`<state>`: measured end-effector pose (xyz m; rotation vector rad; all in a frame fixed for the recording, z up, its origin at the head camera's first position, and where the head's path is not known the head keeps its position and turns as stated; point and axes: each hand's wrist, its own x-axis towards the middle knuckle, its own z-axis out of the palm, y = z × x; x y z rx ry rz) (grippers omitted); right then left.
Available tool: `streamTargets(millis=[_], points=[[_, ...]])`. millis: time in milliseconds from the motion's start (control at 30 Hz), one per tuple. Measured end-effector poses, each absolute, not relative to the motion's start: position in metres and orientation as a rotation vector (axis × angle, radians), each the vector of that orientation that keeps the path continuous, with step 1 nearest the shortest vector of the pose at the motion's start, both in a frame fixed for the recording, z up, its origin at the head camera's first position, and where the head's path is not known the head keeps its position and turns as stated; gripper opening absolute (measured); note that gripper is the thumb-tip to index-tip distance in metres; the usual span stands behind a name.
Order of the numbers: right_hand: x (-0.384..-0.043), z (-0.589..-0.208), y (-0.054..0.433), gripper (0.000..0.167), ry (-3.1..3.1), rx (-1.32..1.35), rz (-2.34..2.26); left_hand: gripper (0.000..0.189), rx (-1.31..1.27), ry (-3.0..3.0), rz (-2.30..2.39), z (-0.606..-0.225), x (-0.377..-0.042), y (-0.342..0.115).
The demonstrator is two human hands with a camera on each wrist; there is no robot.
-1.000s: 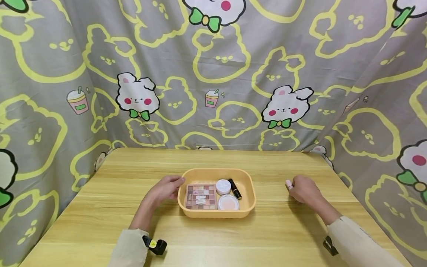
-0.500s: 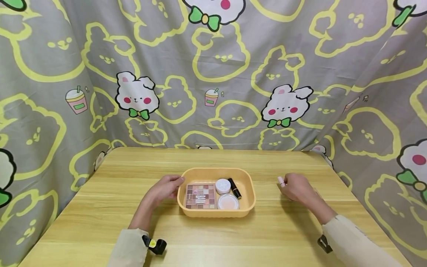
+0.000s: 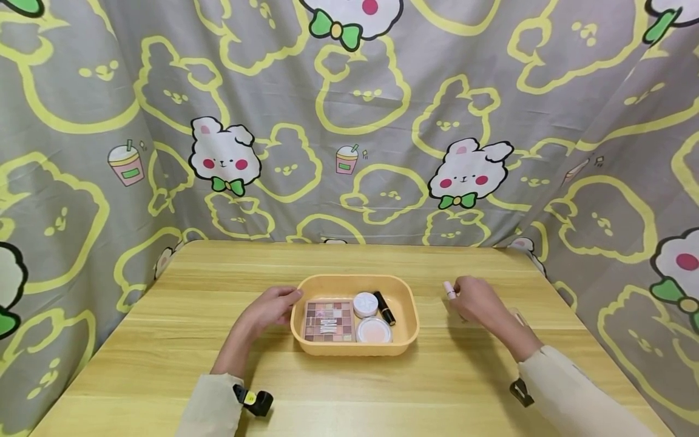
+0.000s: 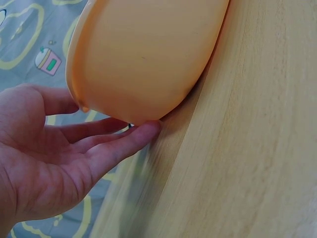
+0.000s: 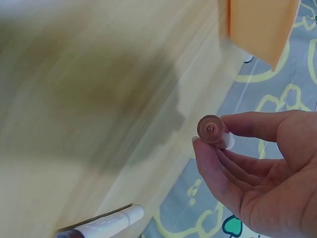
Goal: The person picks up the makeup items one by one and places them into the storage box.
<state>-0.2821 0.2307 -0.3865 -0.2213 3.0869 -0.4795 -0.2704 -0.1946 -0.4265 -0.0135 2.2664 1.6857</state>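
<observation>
My right hand (image 3: 476, 298) pinches a slim pale-pink lipstick tube (image 3: 449, 290) between thumb and fingers, right of the basket. In the right wrist view, the end of the lipstick tube (image 5: 210, 129) faces the camera, marked 01. My left hand (image 3: 270, 308) rests its fingertips against the left end of an orange-yellow plastic basket (image 3: 408, 343). Its fingers (image 4: 124, 141) touch the outer wall and rim, fairly straight. Inside the basket lie an eyeshadow palette (image 3: 327, 321), a white round compact (image 3: 365, 304), a clear-lidded powder compact (image 3: 374, 331) and a black lipstick (image 3: 384, 308).
Another pale tube (image 5: 111, 224) lies on the wooden table (image 3: 349, 394) near the right wrist, mostly hidden by the forearm in the head view. A grey cartoon-print curtain (image 3: 382, 152) surrounds the table at the back and both sides.
My right hand has moved left toward the basket with the lipstick tube, uncovering part of another tube behind the wrist. The left hand and the basket stay in place.
</observation>
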Motion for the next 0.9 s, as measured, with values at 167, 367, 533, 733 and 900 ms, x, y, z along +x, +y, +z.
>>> streamTargets(millis=[167,367,533,733,900], points=[[-0.282,-0.379,0.222,0.029,3.054,-0.199,-0.493,0.051,-0.014,2.268,1.679,-0.425,-0.270,-0.196],[-0.283,-0.375,0.215,0.031,3.056,-0.212,-0.505,0.053,-0.002,2.267,1.665,-0.425,-0.270,-0.196],[-0.285,-0.372,0.208,0.026,3.083,-0.242,-0.497,0.052,-0.019,2.273,1.671,-0.425,-0.270,-0.196],[-0.286,-0.365,0.200,0.030,3.057,-0.267,-0.539,0.052,-0.019,2.278,1.665,-0.426,-0.271,-0.197],[-0.285,-0.361,0.196,0.029,3.056,-0.274,-0.584,0.052,-0.013,2.277,1.665,-0.426,-0.271,-0.197]])
